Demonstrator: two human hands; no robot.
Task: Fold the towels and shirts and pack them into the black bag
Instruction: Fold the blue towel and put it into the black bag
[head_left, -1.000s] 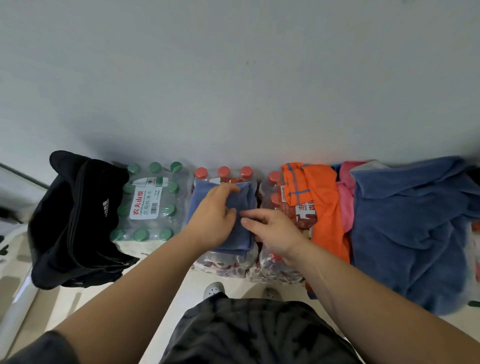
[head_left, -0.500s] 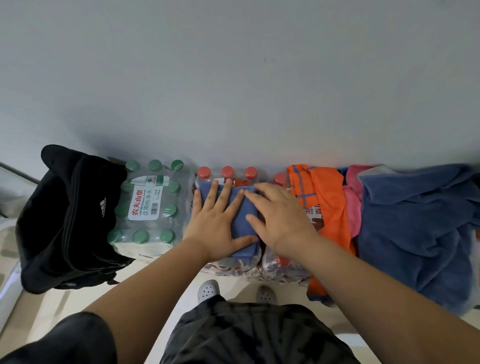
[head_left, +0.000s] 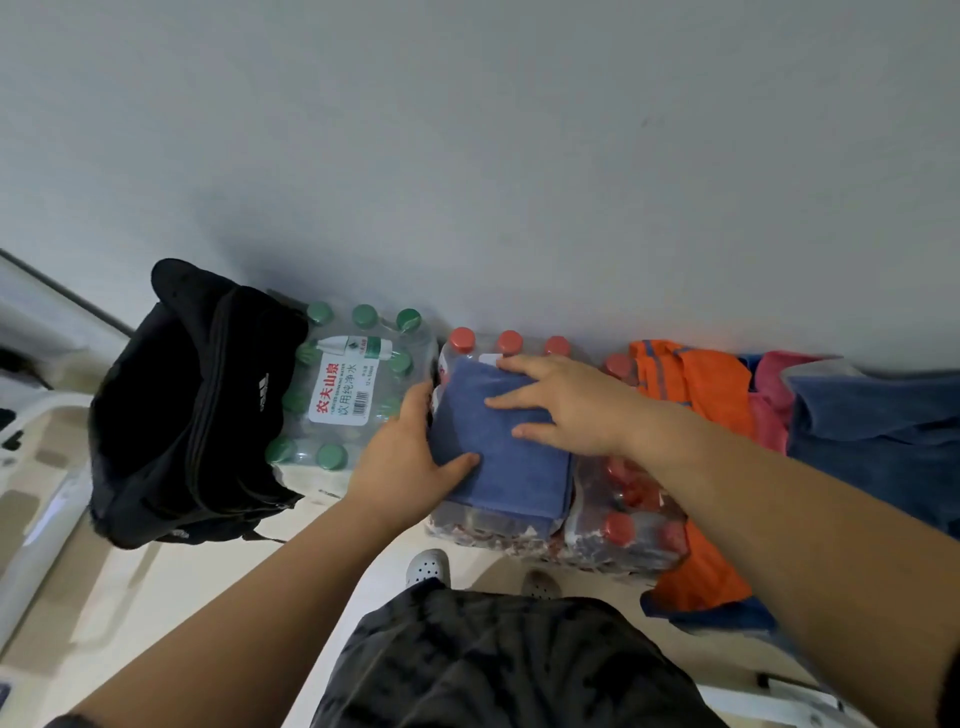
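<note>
A folded blue towel (head_left: 511, 470) lies on top of a shrink-wrapped pack of red-capped bottles (head_left: 623, 519). My left hand (head_left: 410, 457) grips the towel's left edge, thumb on top and fingers hidden under the side. My right hand (head_left: 566, 402) lies flat on the towel's upper right part with straight fingers. The black bag (head_left: 182, 410) stands at the left against the wall, its zipped top facing right. An orange shirt (head_left: 696, 395), a pink cloth (head_left: 769, 400) and a large blue towel (head_left: 878, 441) are heaped at the right.
A pack of green-capped water bottles (head_left: 348, 389) sits between the bag and the red-capped pack. A grey wall rises right behind everything. My feet in white shoes (head_left: 428, 566) stand on the pale floor in front of the packs.
My left hand slid off the towel's top to its left edge and took hold of it. My right hand moved up and stays flat on the towel. The view shifted slightly.
</note>
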